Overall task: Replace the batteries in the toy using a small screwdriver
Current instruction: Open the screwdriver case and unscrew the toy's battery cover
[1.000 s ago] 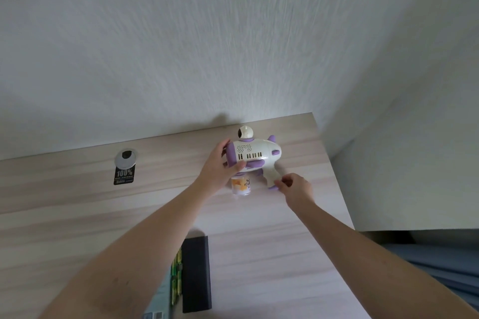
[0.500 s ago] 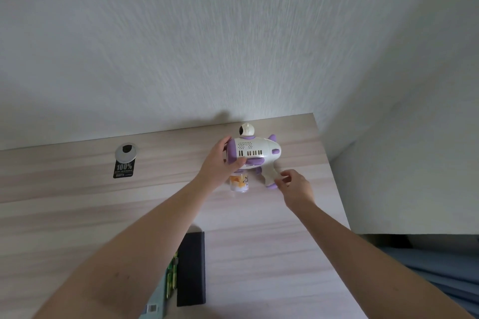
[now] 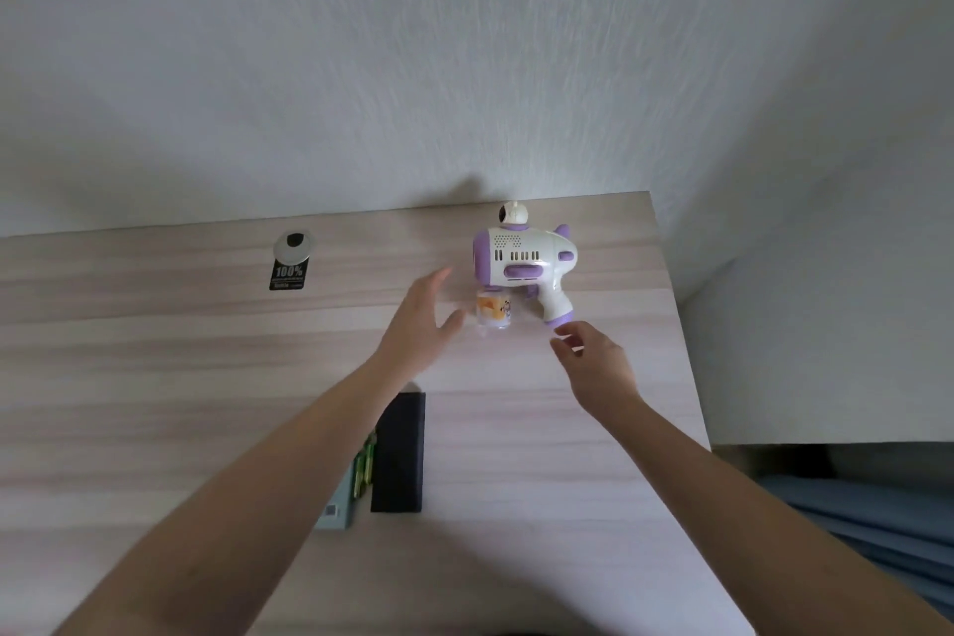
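A white and purple toy gun (image 3: 524, 258) stands on the far right part of the wooden table (image 3: 206, 367), near the wall. A small bottle (image 3: 494, 311) with an orange label hangs under its barrel. My left hand (image 3: 420, 320) is just left of the bottle, fingers spread, holding nothing and apart from the toy. My right hand (image 3: 596, 359) hovers just below the purple grip end, fingers loosely curled, with nothing in it. Green batteries (image 3: 365, 465) lie beside a black case (image 3: 398, 452), closer to me.
A grey pack (image 3: 335, 506) lies partly under my left forearm next to the batteries. A round cable grommet (image 3: 293, 245) and a black "100%" sticker (image 3: 287, 275) sit at the table's back. The table's right edge borders a wall gap and blue fabric (image 3: 877, 527).
My left hand has let go of the toy's body and pulled back to the left. My right hand has drawn slightly away from the grip. The toy now stands alone on the table.
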The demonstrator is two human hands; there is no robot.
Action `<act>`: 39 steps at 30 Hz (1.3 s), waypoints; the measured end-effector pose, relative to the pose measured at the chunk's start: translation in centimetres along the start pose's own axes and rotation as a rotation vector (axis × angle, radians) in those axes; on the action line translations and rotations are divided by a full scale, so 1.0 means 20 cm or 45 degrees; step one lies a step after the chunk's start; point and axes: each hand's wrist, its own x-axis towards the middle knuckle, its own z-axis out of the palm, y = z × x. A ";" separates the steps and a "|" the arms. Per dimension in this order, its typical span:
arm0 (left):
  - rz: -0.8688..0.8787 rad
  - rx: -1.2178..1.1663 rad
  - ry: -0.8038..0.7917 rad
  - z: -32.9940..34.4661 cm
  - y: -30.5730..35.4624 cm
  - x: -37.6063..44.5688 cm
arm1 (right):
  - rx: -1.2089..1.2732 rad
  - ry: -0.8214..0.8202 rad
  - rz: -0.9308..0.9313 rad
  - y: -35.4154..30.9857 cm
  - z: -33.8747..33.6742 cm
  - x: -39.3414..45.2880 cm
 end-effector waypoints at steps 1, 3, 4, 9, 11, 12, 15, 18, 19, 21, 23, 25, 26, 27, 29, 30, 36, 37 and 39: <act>0.021 0.065 -0.007 0.00 -0.02 -0.07 | -0.011 -0.019 -0.013 0.01 0.01 -0.02; 0.050 0.202 -0.040 0.01 -0.06 -0.22 | -0.032 -0.079 -0.049 0.02 0.03 -0.07; 0.057 0.266 -0.053 0.03 -0.08 -0.30 | -0.043 -0.112 -0.070 0.03 0.05 -0.10; -0.068 0.651 -0.174 0.13 -0.15 -0.64 | -0.094 -0.249 -0.136 0.07 0.12 -0.23; -0.178 0.776 -0.230 0.18 -0.16 -0.73 | -0.101 -0.279 -0.150 0.09 0.15 -0.27; -0.214 0.834 -0.251 0.20 -0.17 -0.77 | -0.107 -0.288 -0.157 0.09 0.16 -0.30; -0.267 0.923 -0.328 0.23 -0.20 -0.85 | -0.125 -0.309 -0.152 0.10 0.20 -0.35; -0.259 0.881 -0.362 0.25 -0.22 -0.89 | -0.135 -0.301 -0.128 0.09 0.26 -0.40; -0.240 0.859 -0.373 0.26 -0.23 -0.89 | -0.125 -0.296 -0.096 0.09 0.28 -0.42; -0.174 0.839 -0.351 0.28 -0.24 -0.90 | -0.110 -0.293 -0.031 0.10 0.32 -0.45; -0.091 0.803 -0.347 0.28 -0.25 -0.90 | -0.107 -0.293 0.026 0.11 0.37 -0.48; 0.001 0.789 -0.365 0.29 -0.27 -0.92 | -0.092 -0.284 0.082 0.12 0.40 -0.50; 0.053 0.789 -0.370 0.29 -0.29 -0.93 | -0.075 -0.271 0.111 0.12 0.41 -0.51; 0.117 0.792 -0.373 0.29 -0.30 -0.93 | -0.050 -0.252 0.136 0.12 0.42 -0.52; 0.267 0.787 -0.392 0.29 -0.32 -0.94 | -0.016 -0.220 0.153 0.12 0.42 -0.54; 0.339 0.785 -0.410 0.28 -0.32 -0.94 | -0.019 -0.210 0.151 0.12 0.42 -0.55; 0.602 0.756 -0.435 0.25 -0.36 -0.90 | 0.032 -0.184 0.180 0.13 0.45 -0.57; 0.535 0.774 -0.395 0.24 -0.37 -0.89 | 0.027 -0.189 0.183 0.13 0.46 -0.56; 0.367 0.790 -0.356 0.22 -0.37 -0.87 | 0.002 -0.207 0.190 0.12 0.48 -0.55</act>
